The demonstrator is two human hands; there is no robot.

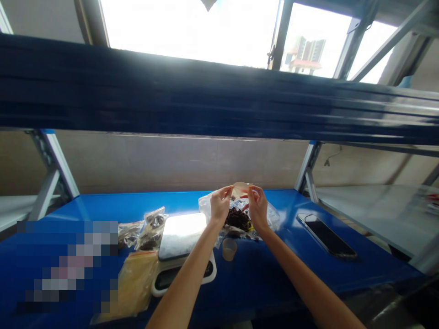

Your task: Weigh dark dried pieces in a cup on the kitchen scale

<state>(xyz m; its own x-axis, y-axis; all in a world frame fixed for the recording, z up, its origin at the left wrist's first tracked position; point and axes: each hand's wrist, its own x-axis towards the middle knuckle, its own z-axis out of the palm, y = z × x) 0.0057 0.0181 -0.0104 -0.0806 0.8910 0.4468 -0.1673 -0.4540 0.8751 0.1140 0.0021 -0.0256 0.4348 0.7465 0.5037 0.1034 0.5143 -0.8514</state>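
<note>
My left hand (220, 205) and my right hand (258, 208) are raised side by side over the far middle of the blue surface. Between their fingertips they pinch a small, thin, beige translucent pouch (241, 189) by its two sides. Just below lies an opened clear plastic bag (205, 204) with a heap of dark, dried-looking pieces (237, 220); their exact kind is unclear. A small translucent cup (229, 250) stands nearer to me. Left of it is a white digital scale (183, 235), its front partly hidden by my left forearm.
Clear bags with dark contents (150, 230) and a zip bag of beige sheets or pouches (135, 283) lie left of the scale. A phone (327, 235) rests at the right. A blue shelf beam (219, 98) crosses above, with uprights at both sides. A blurred-out patch covers the left.
</note>
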